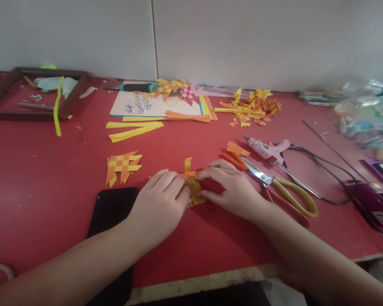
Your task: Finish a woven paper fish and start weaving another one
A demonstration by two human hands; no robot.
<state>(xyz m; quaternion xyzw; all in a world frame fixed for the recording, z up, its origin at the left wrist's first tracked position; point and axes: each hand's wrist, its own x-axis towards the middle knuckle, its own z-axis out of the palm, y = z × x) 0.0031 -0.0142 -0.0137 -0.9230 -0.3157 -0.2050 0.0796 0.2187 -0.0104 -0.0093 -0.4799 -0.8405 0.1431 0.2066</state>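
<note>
Hands (232, 187) at orange strip (189, 174), left-to-right

A pale grey wall (242, 42) is rising behind the far side of the scene, stretching from left to right. A thin dark seam (154, 38) is running down it (somewhat left of the middle, and leaning slightly), parting two plain, smooth panels. Below, a broad table with a red top (60, 174) is reaching to the foot of the wall, while its near edge (210, 278) is showing a worn, yellowish border. Soft, muted light is spreading over both, and darkness is filling the space beneath the near edge.
</note>
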